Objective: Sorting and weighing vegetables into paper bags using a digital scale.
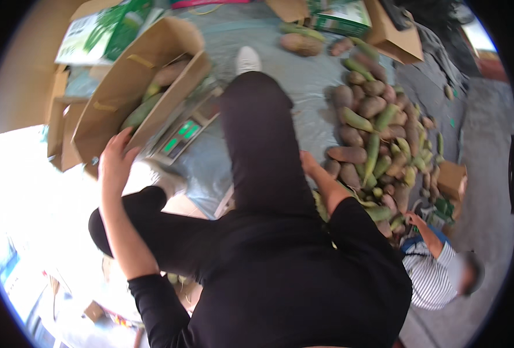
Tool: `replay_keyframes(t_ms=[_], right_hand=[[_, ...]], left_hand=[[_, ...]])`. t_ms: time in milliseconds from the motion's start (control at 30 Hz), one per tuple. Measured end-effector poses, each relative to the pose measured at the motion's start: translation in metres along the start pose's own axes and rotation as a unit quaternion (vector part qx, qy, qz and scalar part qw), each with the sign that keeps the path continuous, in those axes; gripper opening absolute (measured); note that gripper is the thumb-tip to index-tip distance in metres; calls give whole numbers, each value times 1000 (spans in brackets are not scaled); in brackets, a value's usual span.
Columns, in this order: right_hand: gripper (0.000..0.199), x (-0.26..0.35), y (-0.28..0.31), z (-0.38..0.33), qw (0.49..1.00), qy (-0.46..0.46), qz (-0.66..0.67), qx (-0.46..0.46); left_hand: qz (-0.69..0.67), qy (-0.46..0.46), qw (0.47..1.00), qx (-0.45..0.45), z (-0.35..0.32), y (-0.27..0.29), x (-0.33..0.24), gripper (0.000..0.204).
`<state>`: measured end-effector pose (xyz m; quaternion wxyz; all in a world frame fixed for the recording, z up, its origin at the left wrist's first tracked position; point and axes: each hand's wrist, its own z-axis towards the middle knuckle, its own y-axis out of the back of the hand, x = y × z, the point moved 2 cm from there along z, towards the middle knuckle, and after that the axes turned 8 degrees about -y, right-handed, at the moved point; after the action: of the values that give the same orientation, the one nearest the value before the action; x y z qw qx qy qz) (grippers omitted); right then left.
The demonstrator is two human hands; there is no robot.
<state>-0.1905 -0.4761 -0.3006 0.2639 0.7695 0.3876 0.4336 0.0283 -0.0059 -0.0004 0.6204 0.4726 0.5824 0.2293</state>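
Observation:
At the near end of an open cardboard box [170, 46], my left hand [115, 159] has its thumb and fingers apart and holds nothing I can see. Its fingertips are at the box's near corner; whether they touch it I cannot tell. Inside the box lie a long green vegetable [141, 112] and a brownish-pink one [171, 73]. The box is on or against a scale [179, 139] with a lit green display. My right hand [308, 163] is beside my right thigh, its fingers mostly hidden, close to a heap of brown and green elongated vegetables [348, 154].
Another person [434, 272] in a striped shirt reaches toward the heap's near right side. Green-and-white cartons [100, 35] stand at the back left; another open carton [387, 35] is at the back right. A small cardboard box [451, 180] lies right of the heap. Plastic sheeting [210, 174] covers the floor.

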Motion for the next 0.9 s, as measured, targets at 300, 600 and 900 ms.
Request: replay_keyframes(t_ms=[300, 600, 900], right_hand=[[27, 7, 11, 27, 982, -128, 136, 39], [34, -52, 85, 50, 934, -243, -144, -221], [50, -40, 183, 77, 912, -207, -328, -135]], left_hand=[[-21, 43, 999, 18, 3, 2, -11, 46], [-106, 75, 991, 22, 10, -6, -12, 48], [-46, 65, 997, -6, 5, -1, -9, 50]])
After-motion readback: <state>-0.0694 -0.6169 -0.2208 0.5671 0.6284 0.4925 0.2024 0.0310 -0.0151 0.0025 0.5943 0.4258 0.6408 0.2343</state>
